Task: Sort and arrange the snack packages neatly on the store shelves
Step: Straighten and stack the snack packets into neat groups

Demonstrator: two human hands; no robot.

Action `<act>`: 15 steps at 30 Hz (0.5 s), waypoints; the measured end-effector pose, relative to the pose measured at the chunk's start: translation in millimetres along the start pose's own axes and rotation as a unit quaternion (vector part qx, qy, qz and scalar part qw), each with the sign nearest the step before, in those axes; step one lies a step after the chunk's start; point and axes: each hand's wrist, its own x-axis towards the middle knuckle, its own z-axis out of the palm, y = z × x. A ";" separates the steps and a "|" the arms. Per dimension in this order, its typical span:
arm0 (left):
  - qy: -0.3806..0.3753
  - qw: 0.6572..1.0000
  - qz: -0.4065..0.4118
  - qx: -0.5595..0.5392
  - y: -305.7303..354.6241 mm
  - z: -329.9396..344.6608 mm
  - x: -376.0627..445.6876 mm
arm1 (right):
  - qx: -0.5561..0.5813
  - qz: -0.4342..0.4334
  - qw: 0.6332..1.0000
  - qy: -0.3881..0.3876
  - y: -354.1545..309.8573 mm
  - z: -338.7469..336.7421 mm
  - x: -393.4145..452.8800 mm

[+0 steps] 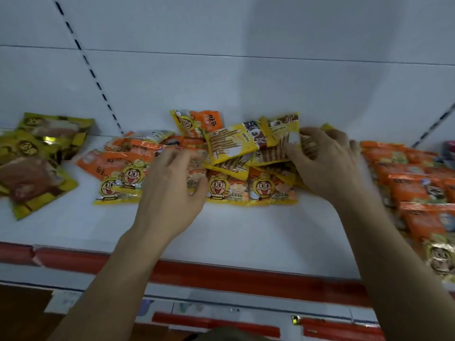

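Observation:
A loose pile of snack packages lies in the middle of the white shelf (246, 227). On top are yellow stick-biscuit packs (234, 142); below them lie yellow cartoon-face packs (226, 188) and orange packs (118, 161). My right hand (327, 163) grips the right end of the yellow stick-biscuit packs, fingers curled over them. Over the yellow and orange cartoon packs left of centre, my left hand (172, 188) reaches with fingers bent; whether it holds one is unclear.
Olive-yellow packs with a brown picture (32, 168) lie at the shelf's left end. Rows of orange packs (413, 183) are lined up at the right. A red price strip (221, 274) runs along the shelf's front edge. The white back panel stands behind.

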 end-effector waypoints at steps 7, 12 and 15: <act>-0.077 0.996 -0.026 0.033 -39.7 -9.2 24.7 | -0.034 -0.031 0.999 -0.012 -39.7 34.2 -13.3; -0.080 0.996 -0.029 0.020 -65.7 -22.8 27.7 | -0.046 -0.033 0.998 -0.016 -65.5 50.8 -15.2; -0.079 0.996 -0.027 0.003 -82.9 -31.2 28.4 | -0.044 -0.041 0.998 -0.016 -82.3 59.3 -15.0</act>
